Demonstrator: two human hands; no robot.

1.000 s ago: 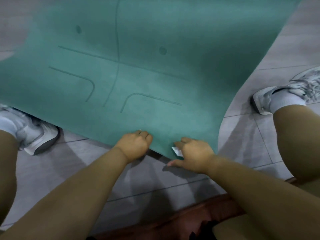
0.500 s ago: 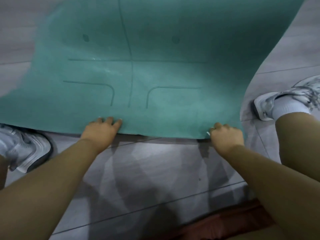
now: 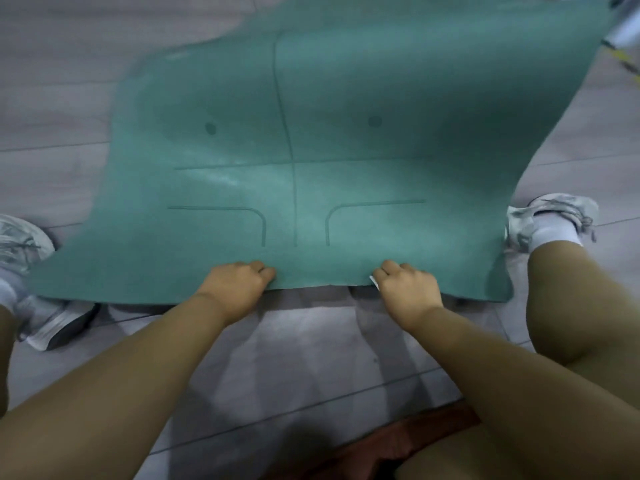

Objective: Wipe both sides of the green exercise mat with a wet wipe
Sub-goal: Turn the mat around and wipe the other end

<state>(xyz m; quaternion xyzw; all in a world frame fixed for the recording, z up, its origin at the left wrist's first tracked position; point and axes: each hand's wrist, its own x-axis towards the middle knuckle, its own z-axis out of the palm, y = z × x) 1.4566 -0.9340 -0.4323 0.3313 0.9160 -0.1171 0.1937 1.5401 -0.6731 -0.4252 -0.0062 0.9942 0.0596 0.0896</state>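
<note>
— Two hands on the near edge of the green exercise mat [image 3: 311, 150]: left hand [image 3: 235, 287] curled over the hem left of the centre line, right hand [image 3: 407, 292] curled over it to the right. Both gripping.

— And the wet wipe?

— Tucked in the right hand: a white corner of the wet wipe [image 3: 374, 281] poking out at the mat's edge, pinched there along with the hem.

— Where is the mat lying?

— Spread over the grey tiled floor [image 3: 311, 358], between two pale sneakers, one at the left [image 3: 31, 285], one at the right [image 3: 550, 216]. Near edge lifted just off the tiles, shadow under it; far end blurred, probably rippling in the air.

— Best way to manage this step, then?

— Probably a turn-over or a straightening. Better to keep both grips level and well apart, so the edge stays square and does not fold on itself. Lift high enough to clear the shoes. Keep the wipe trapped against the palm, not loose, or risk dropping it under the mat.

— Any change from half a second back?

— Yes. Hands drawn closer together, now either side of the printed centre line rather than out toward the corners. Markings sitting squarer than a second ago, when skewed.
</note>
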